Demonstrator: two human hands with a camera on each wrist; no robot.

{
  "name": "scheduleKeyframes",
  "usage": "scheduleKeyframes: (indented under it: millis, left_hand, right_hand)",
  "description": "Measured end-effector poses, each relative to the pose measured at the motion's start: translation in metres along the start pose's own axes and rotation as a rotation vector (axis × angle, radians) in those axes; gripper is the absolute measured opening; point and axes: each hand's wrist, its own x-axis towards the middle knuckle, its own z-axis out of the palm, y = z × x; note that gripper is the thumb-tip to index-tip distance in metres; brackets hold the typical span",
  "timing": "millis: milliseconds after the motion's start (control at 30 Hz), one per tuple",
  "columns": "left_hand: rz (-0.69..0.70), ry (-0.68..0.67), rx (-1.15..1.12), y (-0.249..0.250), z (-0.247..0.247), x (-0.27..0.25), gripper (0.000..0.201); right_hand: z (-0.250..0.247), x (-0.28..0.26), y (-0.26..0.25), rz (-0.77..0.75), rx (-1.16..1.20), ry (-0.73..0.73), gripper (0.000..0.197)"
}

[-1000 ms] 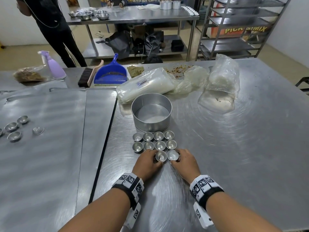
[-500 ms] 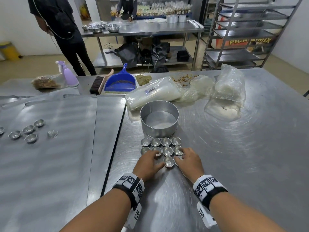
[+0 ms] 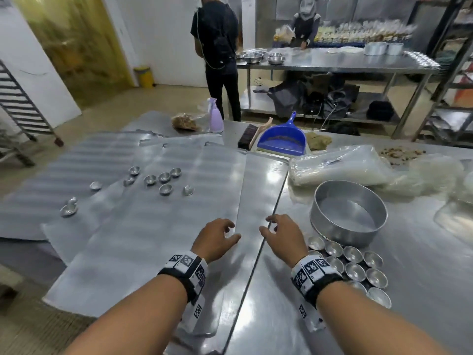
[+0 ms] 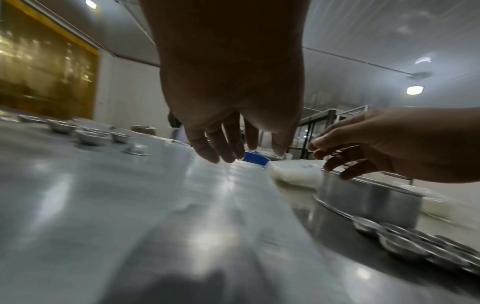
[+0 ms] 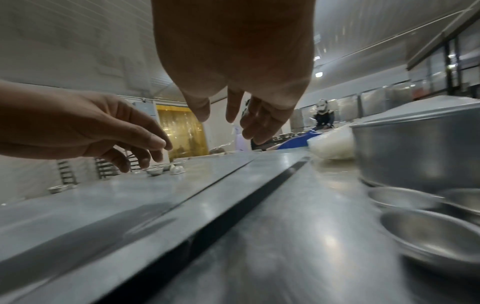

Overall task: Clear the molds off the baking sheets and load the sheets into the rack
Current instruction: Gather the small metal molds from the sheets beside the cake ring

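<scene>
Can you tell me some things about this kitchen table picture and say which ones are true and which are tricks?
1. Both hands are empty. True: the left hand and right hand hold nothing.
2. The dustpan is red. False: it is blue.
3. Some little metal cups sit on the baking sheets. True.
4. The round cake tin is full of little cups. False: it is empty; a group of little cups sits beside it on the table.
5. The purple spray bottle lies on its side. False: it stands upright.
</scene>
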Motion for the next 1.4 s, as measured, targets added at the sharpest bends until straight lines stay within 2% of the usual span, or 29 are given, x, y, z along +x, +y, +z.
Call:
scheduleKeyframes:
  millis: [300, 500, 600, 833, 967, 1133, 1333, 1400]
  left_hand:
    - [-0.183, 0.048, 0.012, -0.142, -0.094, 0.036, 0.043]
    - [-0.243, 0.049, -0.016, -0.207, -0.128, 0.078, 0.046]
    - [-0.224, 0.028, -0.006, -0.231, -0.136, 0.097, 0.045]
    - [-0.152, -0.044, 0.02, -0.265, -0.134, 0.139, 0.052]
    - [-0.119, -0.048, 0.002, -0.271, -0.131, 0.155, 0.046]
    - [-0.078, -0.073, 0.071, -0.278, -0.128, 0.163, 0.031]
    - [-0.056, -0.041, 0.071, -0.283, -0.125, 0.163, 0.02]
    - [-0.059, -0.041, 0.048, -0.283, -0.125, 0.161, 0.02]
  right_hand:
    - [0.099, 0.077, -0.099, -0.026, -0.01, -0.12, 0.038]
    - [0.153, 0.126, -0.138, -0.01, -0.043, -0.184, 0.041]
    - [0.172, 0.151, -0.15, 0.011, -0.087, -0.212, 0.044]
    - [0.206, 0.197, -0.165, 0.039, -0.167, -0.276, 0.055]
    - [0.22, 0.216, -0.168, 0.036, -0.218, -0.3, 0.06]
    - [0.234, 0.224, -0.17, 0.033, -0.287, -0.299, 0.05]
    - [0.238, 0.221, -0.167, 0.042, -0.21, -0.238, 0.037]
    - [0.237, 0.216, -0.165, 0.042, -0.162, -0.218, 0.04]
